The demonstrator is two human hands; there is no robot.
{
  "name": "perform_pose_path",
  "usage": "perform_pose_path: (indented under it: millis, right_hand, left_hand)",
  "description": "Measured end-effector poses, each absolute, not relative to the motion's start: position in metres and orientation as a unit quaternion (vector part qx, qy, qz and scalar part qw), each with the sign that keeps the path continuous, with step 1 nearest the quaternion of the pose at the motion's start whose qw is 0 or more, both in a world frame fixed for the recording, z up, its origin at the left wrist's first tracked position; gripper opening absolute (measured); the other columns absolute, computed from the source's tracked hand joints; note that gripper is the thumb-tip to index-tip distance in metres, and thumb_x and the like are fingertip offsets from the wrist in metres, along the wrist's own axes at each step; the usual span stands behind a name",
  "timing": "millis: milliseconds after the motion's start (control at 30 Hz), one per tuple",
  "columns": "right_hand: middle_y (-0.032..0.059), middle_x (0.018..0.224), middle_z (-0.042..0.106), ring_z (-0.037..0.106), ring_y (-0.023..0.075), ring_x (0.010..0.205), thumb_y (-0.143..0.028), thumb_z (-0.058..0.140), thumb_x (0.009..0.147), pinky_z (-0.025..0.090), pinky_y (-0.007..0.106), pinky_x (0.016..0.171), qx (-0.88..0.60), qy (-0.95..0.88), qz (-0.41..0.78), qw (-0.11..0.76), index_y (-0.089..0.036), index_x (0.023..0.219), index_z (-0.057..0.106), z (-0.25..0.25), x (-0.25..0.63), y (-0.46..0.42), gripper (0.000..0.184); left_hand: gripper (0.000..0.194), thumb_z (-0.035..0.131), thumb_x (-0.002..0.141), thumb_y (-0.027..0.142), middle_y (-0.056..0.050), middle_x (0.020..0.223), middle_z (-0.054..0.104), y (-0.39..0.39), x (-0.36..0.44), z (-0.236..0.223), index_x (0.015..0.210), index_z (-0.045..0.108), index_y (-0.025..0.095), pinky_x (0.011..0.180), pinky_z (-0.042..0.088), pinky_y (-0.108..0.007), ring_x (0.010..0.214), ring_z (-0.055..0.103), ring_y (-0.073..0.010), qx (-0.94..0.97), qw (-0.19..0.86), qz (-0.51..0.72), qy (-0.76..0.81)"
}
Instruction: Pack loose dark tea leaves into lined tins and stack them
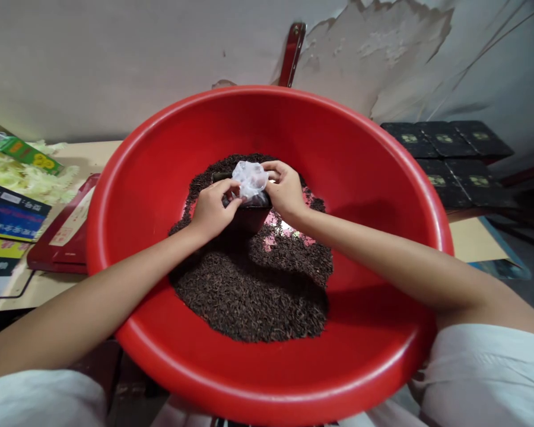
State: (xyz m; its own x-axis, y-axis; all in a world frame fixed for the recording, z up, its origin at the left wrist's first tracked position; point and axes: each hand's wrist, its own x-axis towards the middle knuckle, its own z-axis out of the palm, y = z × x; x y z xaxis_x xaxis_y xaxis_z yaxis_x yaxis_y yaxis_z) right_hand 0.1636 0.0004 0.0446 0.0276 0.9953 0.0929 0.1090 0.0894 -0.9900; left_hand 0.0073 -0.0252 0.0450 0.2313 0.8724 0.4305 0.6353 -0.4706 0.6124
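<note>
A wide red plastic basin (360, 154) holds a heap of dark, dry, tea-like leaves (258, 305). Inside it, toward the far side of the heap, stands a small dark box (245, 224), its top facing me. A crumpled clear plastic bag (250, 177) bunches up out of the box's opening. My left hand (214, 206) pinches the bag's near left edge between thumb and fingers. On the other side my right hand (286, 188) grips the bag with bent fingers and thumb. How far the bag reaches down into the box is hidden.
Several black boxes (445, 139) with gold emblems sit at the right. To the left lie a glossy red case (66, 237), a green carton (26, 153) and printed packaging (9, 219). A red strip (292, 54) leans on the peeling wall behind the basin.
</note>
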Motion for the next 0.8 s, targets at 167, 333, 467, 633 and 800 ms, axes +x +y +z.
perform_pose_path:
  millis: [167, 333, 467, 633, 800]
  right_hand:
    - [0.0066, 0.097, 0.069, 0.059, 0.0209, 0.098, -0.011, 0.061, 0.071, 0.043, 0.039, 0.093, -0.555, -0.629, 0.309, 0.448, -0.017, 0.071, 0.067, 0.036, 0.168, 0.01, 0.008]
    - [0.0057, 0.122, 0.06, 0.045, 0.0275, 0.115, -0.023, 0.068, 0.073, 0.033, 0.045, 0.101, -0.522, -0.746, 0.228, 0.345, -0.022, 0.078, 0.072, 0.032, 0.17, 0.012, 0.006]
    - [0.0058, 0.123, 0.058, 0.044, 0.0284, 0.117, -0.033, 0.069, 0.074, 0.033, 0.048, 0.104, -0.477, -0.797, 0.241, 0.283, -0.023, 0.088, 0.073, 0.032, 0.17, 0.017, 0.017]
    - [0.0079, 0.127, 0.057, 0.048, 0.0255, 0.121, -0.027, 0.052, 0.083, 0.033, 0.047, 0.108, -0.458, -0.804, 0.277, 0.26, -0.019, 0.091, 0.072, 0.031, 0.175, 0.018, 0.023]
    - [0.012, 0.142, 0.047, 0.039, 0.0262, 0.135, -0.04, 0.045, 0.088, 0.029, 0.053, 0.111, -0.398, -0.829, 0.156, 0.36, -0.018, 0.127, 0.055, 0.029, 0.183, 0.004, 0.046]
  left_hand:
    - [0.005, 0.067, 0.076, 0.02, -0.002, 0.084, 0.072, -0.021, 0.003, 0.045, 0.08, 0.069, 0.021, 0.075, 0.05, -0.031, 0.076, 0.065, -0.0182, 0.798, 0.188, 0.362, 0.443]
    - [0.005, 0.072, 0.074, 0.019, -0.004, 0.094, 0.067, -0.018, 0.002, 0.043, 0.077, 0.07, 0.023, 0.085, 0.048, -0.037, 0.093, 0.06, -0.0217, 0.827, 0.139, 0.338, 0.427]
    - [0.007, 0.073, 0.074, 0.017, -0.004, 0.105, 0.061, -0.017, 0.003, 0.041, 0.073, 0.068, 0.022, 0.092, 0.044, -0.039, 0.106, 0.052, -0.0238, 0.807, 0.108, 0.357, 0.457]
    - [0.01, 0.065, 0.075, 0.01, 0.002, 0.075, 0.063, -0.011, 0.003, 0.042, 0.078, 0.061, 0.018, 0.069, 0.045, -0.026, 0.072, 0.058, -0.0139, 0.736, 0.199, 0.393, 0.514]
    - [0.011, 0.067, 0.072, 0.012, 0.004, 0.066, 0.062, -0.01, 0.003, 0.046, 0.07, 0.057, 0.017, 0.061, 0.042, -0.022, 0.061, 0.055, -0.0105, 0.696, 0.216, 0.412, 0.547]
